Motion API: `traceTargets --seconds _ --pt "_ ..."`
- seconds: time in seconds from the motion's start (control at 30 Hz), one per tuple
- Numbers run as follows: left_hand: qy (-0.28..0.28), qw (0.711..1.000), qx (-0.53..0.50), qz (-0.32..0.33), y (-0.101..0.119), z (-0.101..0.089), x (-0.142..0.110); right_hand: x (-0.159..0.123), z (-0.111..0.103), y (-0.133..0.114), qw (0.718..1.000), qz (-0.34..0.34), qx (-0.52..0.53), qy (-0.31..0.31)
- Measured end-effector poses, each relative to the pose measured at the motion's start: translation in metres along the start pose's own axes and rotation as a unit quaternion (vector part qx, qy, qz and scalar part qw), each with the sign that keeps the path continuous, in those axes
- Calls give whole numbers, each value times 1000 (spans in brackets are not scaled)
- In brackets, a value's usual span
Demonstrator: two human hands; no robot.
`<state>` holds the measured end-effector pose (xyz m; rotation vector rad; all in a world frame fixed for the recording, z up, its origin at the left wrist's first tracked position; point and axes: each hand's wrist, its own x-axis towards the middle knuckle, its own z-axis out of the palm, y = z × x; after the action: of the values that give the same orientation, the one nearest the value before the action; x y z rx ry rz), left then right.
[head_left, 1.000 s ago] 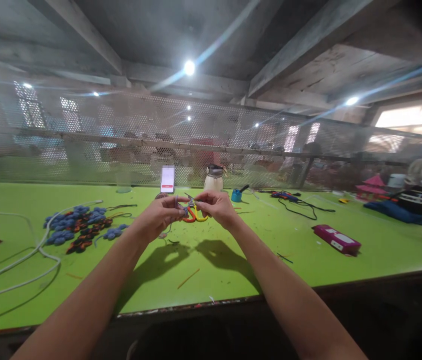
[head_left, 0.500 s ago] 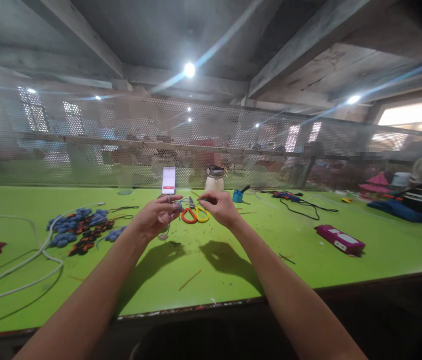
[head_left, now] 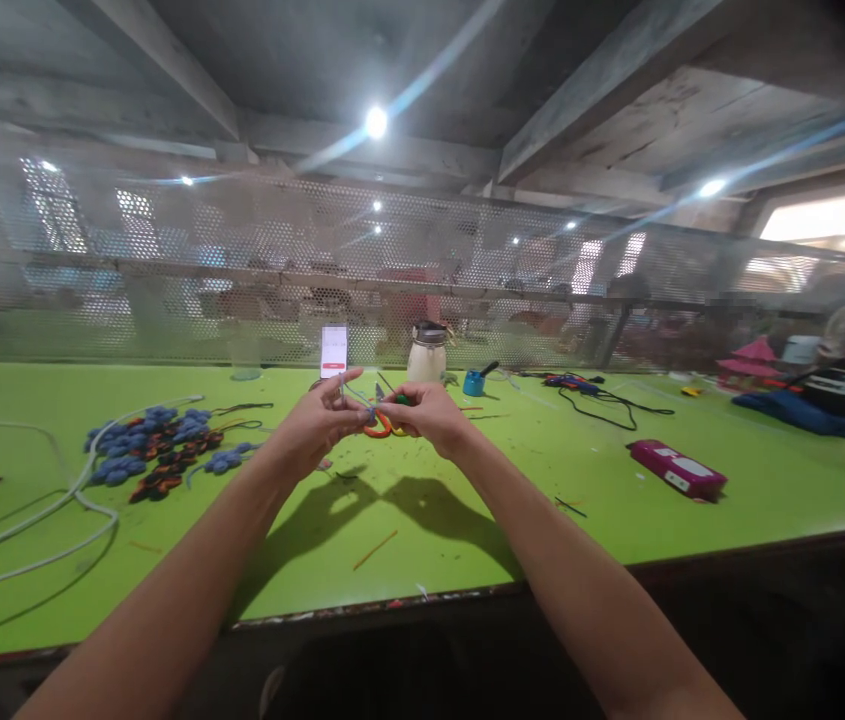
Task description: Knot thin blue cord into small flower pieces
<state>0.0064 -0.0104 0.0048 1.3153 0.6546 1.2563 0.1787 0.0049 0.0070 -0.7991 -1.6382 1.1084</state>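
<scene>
Two curled hands [head_left: 317, 428] [head_left: 431, 414] pinch blue yarn [head_left: 369, 414] and a slim tool [head_left: 401, 399] pointing forward-left.

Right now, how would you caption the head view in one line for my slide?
Left hand with blue yarn, right hand with a green-handled tool, close together over a green table.

Workshop — concrete beams [head_left: 594, 95], perforated screen [head_left: 302, 225] — green worktable [head_left: 579, 465].

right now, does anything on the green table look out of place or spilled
Mainly stray litter: an orange strip near the front edge of the green table, and dark strands farther right. They lie loose, like leftover offcuts. No spill shows.
</scene>
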Motion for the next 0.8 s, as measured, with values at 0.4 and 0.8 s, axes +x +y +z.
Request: traceTargets --seconds 0.4,0.8 --pt "-11 999 44 -3 -4 -1 3 3 -12 2 997 2 68 -40" --pt "-22 997 27 -72 -7 2 1 7 -22 13 996 7 2 -90"
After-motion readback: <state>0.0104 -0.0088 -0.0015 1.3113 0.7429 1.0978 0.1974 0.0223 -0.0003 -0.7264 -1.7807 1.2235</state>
